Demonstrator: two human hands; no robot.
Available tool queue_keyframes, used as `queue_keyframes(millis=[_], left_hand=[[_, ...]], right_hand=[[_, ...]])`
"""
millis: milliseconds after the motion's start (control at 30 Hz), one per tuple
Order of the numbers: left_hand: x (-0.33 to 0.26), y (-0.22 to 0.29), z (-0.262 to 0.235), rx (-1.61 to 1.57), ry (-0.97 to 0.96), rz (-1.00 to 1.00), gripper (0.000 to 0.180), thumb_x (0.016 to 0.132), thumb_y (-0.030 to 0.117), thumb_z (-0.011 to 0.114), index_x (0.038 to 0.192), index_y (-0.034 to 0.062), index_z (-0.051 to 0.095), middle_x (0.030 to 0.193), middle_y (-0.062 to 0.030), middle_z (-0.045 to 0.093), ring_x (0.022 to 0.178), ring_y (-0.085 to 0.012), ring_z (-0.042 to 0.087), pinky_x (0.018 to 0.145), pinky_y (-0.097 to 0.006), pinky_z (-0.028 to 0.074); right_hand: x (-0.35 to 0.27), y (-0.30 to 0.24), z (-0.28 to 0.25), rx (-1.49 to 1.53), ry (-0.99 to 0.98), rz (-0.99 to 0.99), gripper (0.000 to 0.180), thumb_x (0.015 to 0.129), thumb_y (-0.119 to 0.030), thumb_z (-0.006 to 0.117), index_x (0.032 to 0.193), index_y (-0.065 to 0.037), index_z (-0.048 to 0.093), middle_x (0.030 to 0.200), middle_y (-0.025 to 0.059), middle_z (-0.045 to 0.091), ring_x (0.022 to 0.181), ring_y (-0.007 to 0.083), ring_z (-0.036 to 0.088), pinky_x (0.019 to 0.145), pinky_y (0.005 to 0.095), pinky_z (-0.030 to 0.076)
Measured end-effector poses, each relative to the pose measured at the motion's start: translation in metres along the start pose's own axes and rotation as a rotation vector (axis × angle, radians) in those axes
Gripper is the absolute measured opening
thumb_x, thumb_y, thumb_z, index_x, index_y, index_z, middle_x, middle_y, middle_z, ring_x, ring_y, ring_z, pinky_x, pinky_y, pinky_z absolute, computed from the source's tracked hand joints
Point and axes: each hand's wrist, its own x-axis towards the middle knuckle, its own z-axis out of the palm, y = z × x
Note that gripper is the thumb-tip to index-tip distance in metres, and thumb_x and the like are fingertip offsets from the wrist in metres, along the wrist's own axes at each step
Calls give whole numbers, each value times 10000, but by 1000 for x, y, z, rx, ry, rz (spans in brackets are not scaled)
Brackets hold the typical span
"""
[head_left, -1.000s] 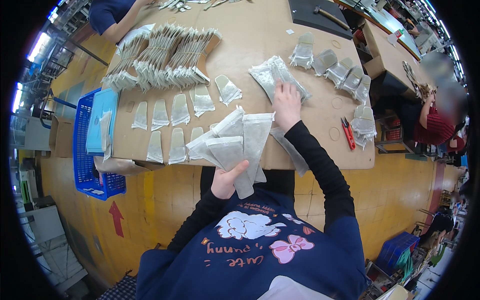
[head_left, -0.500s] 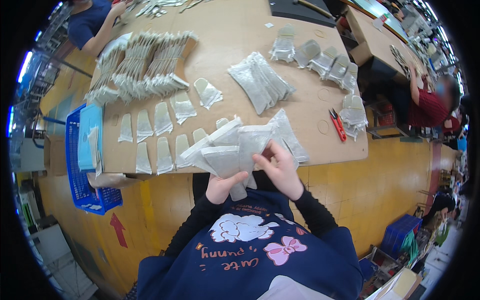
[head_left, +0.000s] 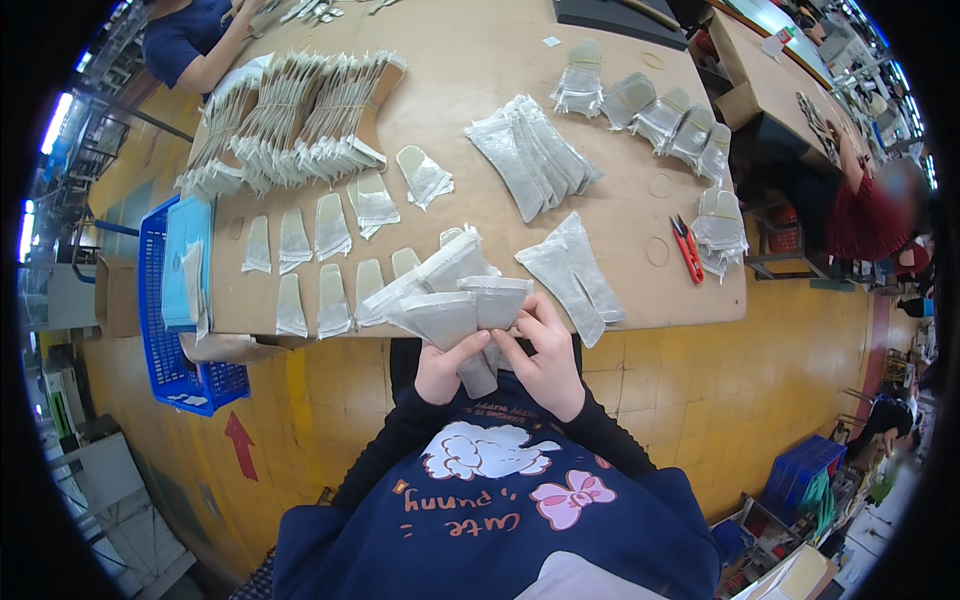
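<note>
Both hands now together at the table edge; a second ago the right hand was stretched out to the pouch pile mid-table, half a second ago it had pulled back to the fan. Left hand barely moved.

Fan of pouches, grey-white, flat, held just over the near edge of the table, spread upward and to the left. Left hand grasps the fan from below, thumb on the front pouch. Right hand grips the fan's right side, fingers curled round the lower ends. Hands touch each other at the fingertips, or nearly; hard to tell at this size.

Relative to the fan:
- just right, on the table: two or three loose pouches, tilted, near the right hand, apart from it.
- left: two rows of single tan pieces laid flat.
- up-left, far: big bundled stack of the same pieces, fanned.
- up-right: the pouch pile, lying diagonally.
- far up-right: row of small stacks along the table's right side, one more stack near the right edge.
- right: red scissors, flat on the table, well apart.
- far left, off the table: blue crate on the yellow floor.

Another person's arm reaches onto the far-left corner; a seated person is off the right side.
</note>
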Motion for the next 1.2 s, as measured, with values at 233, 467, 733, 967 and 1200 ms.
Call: queue_keyframes(millis=[233,467,733,967,1200], left_hand=[[4,4,-1,68,-141,-93,354,877,87,665,1210,-4,583,1148,-65,634,1059,-150,585,912,-302,456],[4,4,2,79,-206,-98,360,900,72,627,1246,5,553,1193,-80,615,1087,-171,583,918,-322,460],[0,0,5,-127,-169,-93,384,911,137,652,1253,3,538,1176,-74,606,1090,-154,563,933,-315,442],[2,6,3,-83,-211,-46,419,832,35,716,1218,-9,557,1139,-76,630,1051,-158,586,911,-318,461],[3,17,3,186,-200,-136,518,788,37,759,1255,-13,538,1159,-76,622,1064,-155,572,933,-310,454]], right_hand=[[-9,1,-3,-57,14,-26,132,814,-12,686,898,63,617,1041,146,520,816,243,571,697,331,472],[-13,-3,6,24,123,165,210,808,-9,699,980,61,600,1096,139,490,820,196,526,693,299,457],[-20,-3,7,112,221,48,253,758,85,713,987,43,615,1005,79,543,795,133,506,689,251,433],[-27,5,15,343,382,-9,266,722,103,742,941,20,617,979,109,589,775,149,570,686,239,460],[-20,11,-3,413,271,30,207,904,-41,564,1099,24,580,1082,92,566,912,137,530,802,306,462]])
